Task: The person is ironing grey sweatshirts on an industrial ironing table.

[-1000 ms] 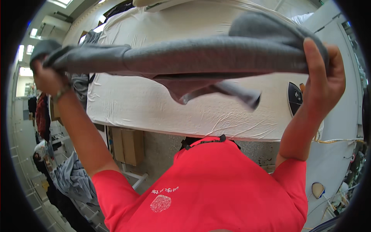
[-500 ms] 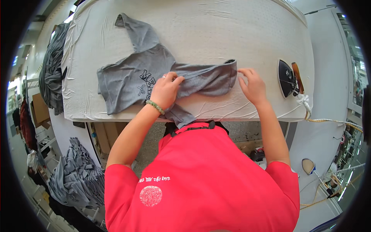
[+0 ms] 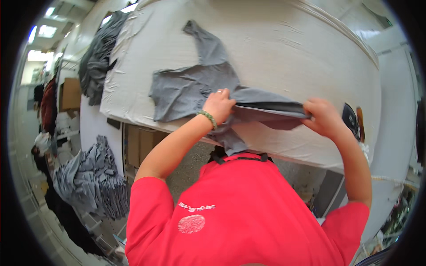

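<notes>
Part of the grey shirt point(image 3: 191, 88) hides under the left hand point(image 3: 218, 105) and right hand point(image 3: 323, 116), both pinching its folded edge. It lies mid-frame on the white table point(image 3: 284, 44), stretched left-right, one sleeve pointing up.

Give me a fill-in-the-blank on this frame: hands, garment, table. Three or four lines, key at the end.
1. Both hands grip a long-sleeved shirt whose colour is ____.
2. The left hand wears a beaded bracelet of the colour ____.
3. The right hand pinches the shirt's folded edge, just left of a dark ____ resting on the table.
4. The padded table is covered in cloth of the colour ____.

Missing words: grey; green; iron; white
</notes>
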`<state>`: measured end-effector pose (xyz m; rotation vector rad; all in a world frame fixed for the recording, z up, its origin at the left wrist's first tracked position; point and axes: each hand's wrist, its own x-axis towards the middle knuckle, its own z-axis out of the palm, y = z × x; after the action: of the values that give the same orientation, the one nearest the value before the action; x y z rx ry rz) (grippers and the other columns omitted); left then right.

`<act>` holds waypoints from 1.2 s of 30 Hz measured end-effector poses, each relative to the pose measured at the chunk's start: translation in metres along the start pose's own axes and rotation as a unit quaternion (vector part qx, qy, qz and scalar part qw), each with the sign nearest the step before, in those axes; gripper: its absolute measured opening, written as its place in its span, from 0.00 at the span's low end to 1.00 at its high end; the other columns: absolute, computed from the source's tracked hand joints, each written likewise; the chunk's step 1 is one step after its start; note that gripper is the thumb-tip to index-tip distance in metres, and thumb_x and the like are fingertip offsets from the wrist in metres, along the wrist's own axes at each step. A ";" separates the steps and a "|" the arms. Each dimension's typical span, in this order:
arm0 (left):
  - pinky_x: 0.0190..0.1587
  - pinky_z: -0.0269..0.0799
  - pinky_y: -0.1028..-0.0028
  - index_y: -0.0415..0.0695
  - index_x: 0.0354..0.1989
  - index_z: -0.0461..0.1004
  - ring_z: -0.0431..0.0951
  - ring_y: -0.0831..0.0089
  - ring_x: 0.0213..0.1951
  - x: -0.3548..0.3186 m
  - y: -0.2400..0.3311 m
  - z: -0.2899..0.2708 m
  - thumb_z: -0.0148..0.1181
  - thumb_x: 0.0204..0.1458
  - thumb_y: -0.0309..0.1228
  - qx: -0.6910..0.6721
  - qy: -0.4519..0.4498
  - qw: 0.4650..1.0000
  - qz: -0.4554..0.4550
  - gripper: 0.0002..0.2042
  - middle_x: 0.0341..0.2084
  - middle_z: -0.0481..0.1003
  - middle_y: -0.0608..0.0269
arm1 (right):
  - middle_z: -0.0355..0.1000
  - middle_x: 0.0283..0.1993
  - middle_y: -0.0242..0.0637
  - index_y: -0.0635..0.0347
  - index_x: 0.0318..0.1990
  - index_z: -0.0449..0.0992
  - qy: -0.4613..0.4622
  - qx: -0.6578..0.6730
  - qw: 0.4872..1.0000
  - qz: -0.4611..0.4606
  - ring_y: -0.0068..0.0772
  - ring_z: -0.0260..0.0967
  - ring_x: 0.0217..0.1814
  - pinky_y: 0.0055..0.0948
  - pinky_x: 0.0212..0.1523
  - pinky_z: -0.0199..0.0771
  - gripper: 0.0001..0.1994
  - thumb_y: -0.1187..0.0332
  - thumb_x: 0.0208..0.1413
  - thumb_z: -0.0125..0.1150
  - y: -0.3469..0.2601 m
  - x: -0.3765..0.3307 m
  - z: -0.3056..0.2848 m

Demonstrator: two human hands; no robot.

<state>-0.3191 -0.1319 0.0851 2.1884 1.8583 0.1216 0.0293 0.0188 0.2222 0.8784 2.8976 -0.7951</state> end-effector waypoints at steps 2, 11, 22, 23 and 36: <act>0.46 0.77 0.57 0.45 0.35 0.78 0.80 0.53 0.44 -0.007 0.001 -0.026 0.72 0.52 0.33 -0.048 0.044 0.996 -0.053 0.09 0.42 0.77 0.53 | 0.68 0.31 0.44 0.61 0.29 0.68 0.051 -0.049 0.997 -0.028 0.54 0.70 0.36 0.47 0.36 0.69 0.14 0.76 0.42 0.73 -0.038 -0.011 -0.048; 0.42 0.75 0.66 0.41 0.39 0.79 0.80 0.59 0.37 -0.049 0.070 -0.199 0.70 0.56 0.25 -0.418 0.206 0.882 0.071 0.06 0.35 0.77 0.56 | 0.70 0.37 0.45 0.67 0.38 0.72 0.329 -0.236 0.913 0.044 0.49 0.71 0.39 0.38 0.41 0.71 0.12 0.83 0.48 0.70 -0.057 -0.077 -0.171; 0.38 0.77 0.69 0.42 0.39 0.81 0.82 0.63 0.35 -0.050 -0.097 -0.320 0.70 0.53 0.22 -0.070 0.381 0.910 0.149 0.07 0.36 0.82 0.59 | 0.79 0.49 0.42 0.70 0.42 0.80 0.242 -0.060 0.967 -0.057 0.41 0.77 0.46 0.32 0.47 0.76 0.05 0.79 0.59 0.68 -0.098 0.061 -0.154; 0.37 0.77 0.69 0.43 0.39 0.81 0.83 0.62 0.34 -0.055 -0.098 -0.329 0.70 0.53 0.22 -0.009 0.380 0.909 0.169 0.07 0.37 0.82 0.60 | 0.79 0.49 0.42 0.70 0.42 0.80 0.246 -0.071 0.966 -0.041 0.41 0.77 0.46 0.32 0.47 0.76 0.05 0.79 0.59 0.68 -0.097 0.069 -0.151; 0.33 0.76 0.66 0.43 0.41 0.81 0.81 0.57 0.30 -0.043 -0.156 -0.202 0.71 0.53 0.24 -0.150 0.268 0.941 0.142 0.08 0.34 0.82 0.59 | 0.82 0.43 0.40 0.67 0.41 0.83 0.187 0.025 0.982 0.028 0.33 0.79 0.39 0.30 0.42 0.79 0.06 0.80 0.56 0.71 -0.127 0.068 -0.098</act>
<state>-0.5230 -0.1219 0.2438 2.3286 1.5893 1.0791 -0.0816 0.0097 0.3568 1.2305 3.1586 -0.7758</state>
